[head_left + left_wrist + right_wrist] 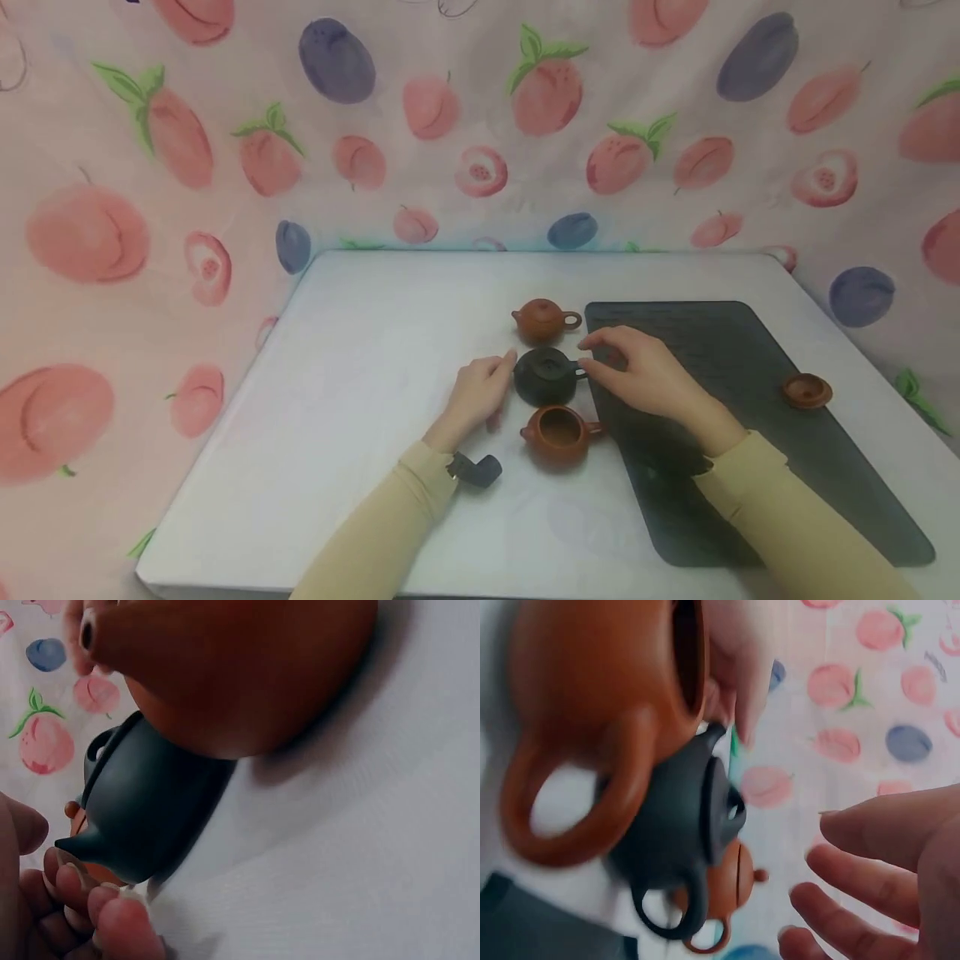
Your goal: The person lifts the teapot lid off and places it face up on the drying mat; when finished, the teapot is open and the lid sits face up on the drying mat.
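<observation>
A black teapot (542, 385) with its lid on stands between my hands, spout to the left and handle to the right. My left hand (476, 387) is at its spout, thumb stretched out and fingers loosely bent; in the left wrist view the spout tip lies between the thumb and fingertips (71, 885). On the other side my right hand (645, 375) hovers by the handle, fingers spread and holding nothing. Nearer to me is a reddish-brown teapot (557, 457) without a lid. Behind the black one sits a smaller-looking brown teapot (542, 323), lidded.
A dark grey rectangular tray (697, 342) covers the right part of the white table (337, 375). The brown teapot lid (806, 392) lies at the tray's right edge. Fruit-print cloth (420, 167) hangs behind and beside the table.
</observation>
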A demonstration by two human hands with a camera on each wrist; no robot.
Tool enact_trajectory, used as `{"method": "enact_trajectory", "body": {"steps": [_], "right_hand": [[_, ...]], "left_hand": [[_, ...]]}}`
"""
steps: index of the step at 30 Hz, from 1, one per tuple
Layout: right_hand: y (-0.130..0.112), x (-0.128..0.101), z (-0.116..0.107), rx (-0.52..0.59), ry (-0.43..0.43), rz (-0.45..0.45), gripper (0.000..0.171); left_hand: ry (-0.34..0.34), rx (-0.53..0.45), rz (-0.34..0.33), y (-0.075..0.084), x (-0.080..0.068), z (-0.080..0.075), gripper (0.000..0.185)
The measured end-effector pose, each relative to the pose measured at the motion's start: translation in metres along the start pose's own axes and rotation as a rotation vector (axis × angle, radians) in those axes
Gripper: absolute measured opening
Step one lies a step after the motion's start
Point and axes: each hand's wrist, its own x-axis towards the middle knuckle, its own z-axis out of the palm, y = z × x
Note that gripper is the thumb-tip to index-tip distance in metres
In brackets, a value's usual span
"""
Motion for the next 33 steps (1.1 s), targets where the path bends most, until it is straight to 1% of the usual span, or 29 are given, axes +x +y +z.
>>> {"method": "enact_trajectory", "body": {"steps": [2, 5, 9, 13, 19, 24, 33], "right_hand": [[-0.007, 0.007, 0.004, 0.004, -0.024, -0.037, 0.029], [-0.01, 0.018, 0.008, 0.016, -0.055, -0.057, 0.028], [-0.006, 0.028, 0.017, 0.033, -0.103, -0.024, 0.027], [-0.003, 0.031, 0.025, 0.039, -0.134, -0.006, 0.027], [-0.005, 0.035, 0.031, 0.016, -0.12, -0.003, 0.026], [0.0, 0.035, 0.034, 0.021, -0.095, -0.003, 0.024], [0.001, 0.036, 0.039, 0.033, -0.051, 0.033, 0.021]], "left_hand": [[0.007, 0.005, 0.011, -0.001, 0.0, 0.001, 0.055], [0.012, 0.023, 0.015, -0.002, 0.001, 0.002, 0.054], [0.011, 0.057, 0.018, -0.002, 0.002, 0.005, 0.05], [0.018, 0.069, 0.035, -0.003, 0.0, 0.006, 0.048], [0.041, 0.084, 0.055, -0.003, -0.003, 0.005, 0.049], [0.04, 0.097, 0.062, -0.003, -0.004, 0.006, 0.048], [0.056, 0.068, 0.091, -0.002, -0.005, 0.004, 0.047]]}}
